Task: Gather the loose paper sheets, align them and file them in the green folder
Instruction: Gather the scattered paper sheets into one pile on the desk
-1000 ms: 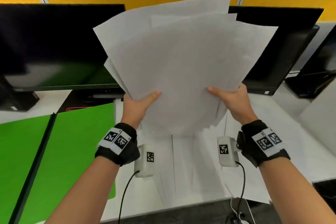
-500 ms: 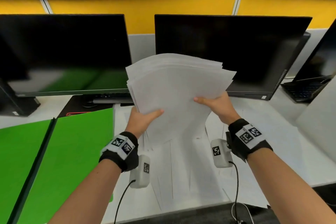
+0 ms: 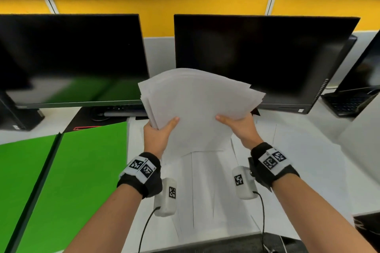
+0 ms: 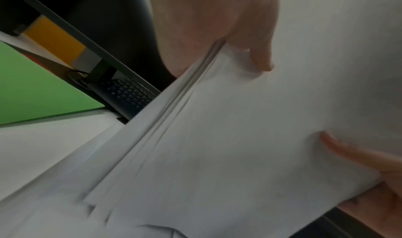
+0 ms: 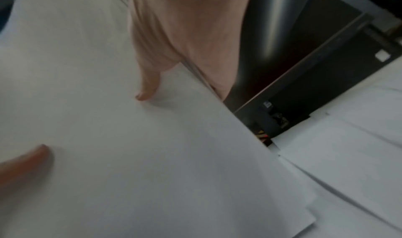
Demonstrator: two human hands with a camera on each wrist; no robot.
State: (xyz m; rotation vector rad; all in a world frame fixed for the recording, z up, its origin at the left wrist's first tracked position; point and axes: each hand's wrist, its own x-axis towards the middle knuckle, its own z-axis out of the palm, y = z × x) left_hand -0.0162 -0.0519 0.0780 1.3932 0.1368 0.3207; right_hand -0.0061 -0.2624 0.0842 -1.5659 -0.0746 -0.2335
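Note:
I hold a stack of white paper sheets (image 3: 197, 107) upright over the desk, its lower edge down on the sheets lying there. My left hand (image 3: 158, 135) grips the stack's left side, thumb on the front, and my right hand (image 3: 240, 127) grips the right side the same way. The sheets' top edges fan unevenly. In the left wrist view the paper stack (image 4: 239, 130) shows layered edges under my thumb (image 4: 261, 59). In the right wrist view my thumb (image 5: 147, 85) lies on the paper stack (image 5: 130, 138). The green folder (image 3: 78, 181) lies open flat at the left.
Two dark monitors (image 3: 72, 57) (image 3: 263, 57) stand behind the stack. More white sheets (image 3: 216, 191) cover the desk between my arms and to the right. A keyboard (image 4: 130, 94) sits under the left monitor. A laptop (image 3: 353, 98) is at far right.
The stack has come down from in front of my face to the desk, and the widely fanned sheets have drawn together into a narrower pile. Both hands kept their grip.

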